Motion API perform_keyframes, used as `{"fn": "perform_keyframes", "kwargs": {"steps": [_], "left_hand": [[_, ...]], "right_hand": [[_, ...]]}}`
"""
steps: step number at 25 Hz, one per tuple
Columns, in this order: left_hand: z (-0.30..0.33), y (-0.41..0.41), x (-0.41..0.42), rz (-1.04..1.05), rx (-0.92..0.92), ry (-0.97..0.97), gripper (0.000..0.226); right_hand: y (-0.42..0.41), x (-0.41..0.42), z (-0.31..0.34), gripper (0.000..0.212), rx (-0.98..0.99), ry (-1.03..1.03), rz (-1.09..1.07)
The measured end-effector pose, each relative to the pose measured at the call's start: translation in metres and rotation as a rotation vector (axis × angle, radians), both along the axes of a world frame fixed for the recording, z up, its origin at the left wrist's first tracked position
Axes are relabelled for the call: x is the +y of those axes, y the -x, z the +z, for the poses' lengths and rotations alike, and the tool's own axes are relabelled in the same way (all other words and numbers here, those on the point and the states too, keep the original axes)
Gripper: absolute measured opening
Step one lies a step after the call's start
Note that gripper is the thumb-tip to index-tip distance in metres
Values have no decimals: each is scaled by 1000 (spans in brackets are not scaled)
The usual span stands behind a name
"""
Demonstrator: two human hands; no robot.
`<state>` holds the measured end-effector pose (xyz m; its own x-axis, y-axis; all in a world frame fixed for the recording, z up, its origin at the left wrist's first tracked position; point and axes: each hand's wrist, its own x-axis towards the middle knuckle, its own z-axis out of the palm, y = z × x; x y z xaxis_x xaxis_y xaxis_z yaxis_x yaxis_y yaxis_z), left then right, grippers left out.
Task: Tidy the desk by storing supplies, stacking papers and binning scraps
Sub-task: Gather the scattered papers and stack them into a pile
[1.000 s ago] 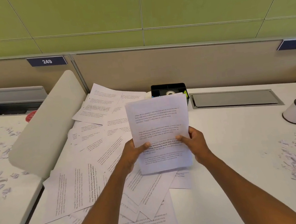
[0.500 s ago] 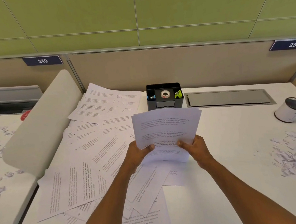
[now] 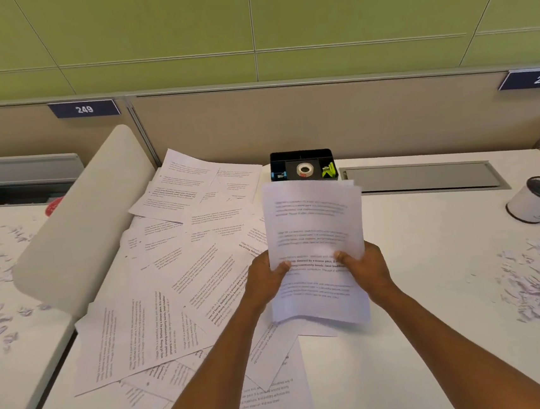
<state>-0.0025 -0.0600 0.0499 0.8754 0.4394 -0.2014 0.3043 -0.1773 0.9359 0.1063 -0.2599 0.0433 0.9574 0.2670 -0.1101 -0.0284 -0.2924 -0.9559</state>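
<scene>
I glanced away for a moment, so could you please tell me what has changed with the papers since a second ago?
The held sheaf of printed white sheets, tipped crosswise half a second ago, is upright again. Left hand and right hand keep gripping its sides. The loose printed sheets, black desk organiser and shredded paper scraps stayed put.

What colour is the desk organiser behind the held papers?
Black, seen in the head view: the organiser holds a white tape roll.
</scene>
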Motion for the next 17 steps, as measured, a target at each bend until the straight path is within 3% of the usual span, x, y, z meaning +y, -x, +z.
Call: {"fn": "perform_keyframes", "kwargs": {"steps": [3, 7, 11, 17], "left_hand": [[-6, 0, 9, 91, 94, -122, 45], [-24, 16, 31, 404, 488, -474, 82], [-37, 46, 57, 659, 720, -421, 98], [-46, 63, 80, 683, 803, -341, 96]], "right_hand": [[-4, 4, -4, 38, 98, 21, -3], [-4, 13, -14, 37, 231, 41, 56], [-1, 30, -24, 38, 309, 94, 132], [8, 69, -30, 39, 326, 195, 254]]}}
